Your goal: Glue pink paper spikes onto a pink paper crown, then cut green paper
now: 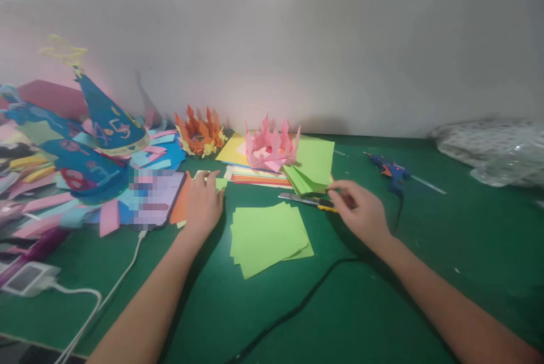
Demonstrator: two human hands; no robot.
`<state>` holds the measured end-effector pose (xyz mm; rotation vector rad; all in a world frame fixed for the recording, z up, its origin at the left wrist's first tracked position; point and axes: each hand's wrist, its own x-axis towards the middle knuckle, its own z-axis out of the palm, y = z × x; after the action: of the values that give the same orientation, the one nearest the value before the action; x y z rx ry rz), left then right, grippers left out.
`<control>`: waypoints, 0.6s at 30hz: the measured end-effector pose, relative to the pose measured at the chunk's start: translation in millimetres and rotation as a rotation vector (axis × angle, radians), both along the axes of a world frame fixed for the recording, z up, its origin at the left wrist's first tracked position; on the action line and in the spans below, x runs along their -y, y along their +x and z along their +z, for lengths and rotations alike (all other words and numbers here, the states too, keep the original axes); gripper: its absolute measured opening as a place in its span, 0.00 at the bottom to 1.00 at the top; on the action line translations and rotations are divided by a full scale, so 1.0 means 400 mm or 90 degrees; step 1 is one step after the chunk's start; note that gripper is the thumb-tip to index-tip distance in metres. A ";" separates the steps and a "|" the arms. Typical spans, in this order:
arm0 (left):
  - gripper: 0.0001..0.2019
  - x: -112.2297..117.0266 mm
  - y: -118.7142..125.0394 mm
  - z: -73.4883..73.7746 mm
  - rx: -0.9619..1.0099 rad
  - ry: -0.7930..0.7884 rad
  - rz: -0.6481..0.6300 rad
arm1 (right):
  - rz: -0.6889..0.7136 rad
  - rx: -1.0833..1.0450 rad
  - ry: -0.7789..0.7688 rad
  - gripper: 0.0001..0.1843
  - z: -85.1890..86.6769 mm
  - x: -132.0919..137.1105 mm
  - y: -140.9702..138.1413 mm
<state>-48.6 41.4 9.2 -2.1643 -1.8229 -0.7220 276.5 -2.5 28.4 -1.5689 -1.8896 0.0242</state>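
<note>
My left hand lies with its fingers apart over small orange paper pieces and a strip of green paper. My right hand is closed in a pinch at the lower corner of some folded light-green paper. Just under those fingers is a utility knife, its blade pointing left and its yellow handle partly hidden. Between my hands lies a loose stack of light-green paper sheets. A pink paper crown stands on coloured sheets behind.
An orange paper crown stands at the back. Blue party hats and paper strips fill the left, beside a phone on a white cable. To the right lies a glue gun; a black cord crosses the green table.
</note>
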 end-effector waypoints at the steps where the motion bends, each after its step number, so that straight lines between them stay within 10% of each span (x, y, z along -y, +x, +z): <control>1: 0.17 0.005 0.013 0.000 0.028 -0.006 -0.032 | 0.082 0.002 -0.062 0.12 0.003 0.011 -0.016; 6: 0.11 0.034 0.068 -0.014 0.142 -0.109 -0.223 | 0.269 0.020 -0.300 0.10 0.001 0.054 -0.089; 18: 0.22 0.058 0.092 -0.006 0.327 -0.352 -0.296 | 0.208 -0.517 -0.341 0.12 -0.023 0.044 -0.102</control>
<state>-11.8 18.2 6.8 -3.0596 -1.9316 -1.0443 235.7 -20.3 19.3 -1.2367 -1.4857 1.2044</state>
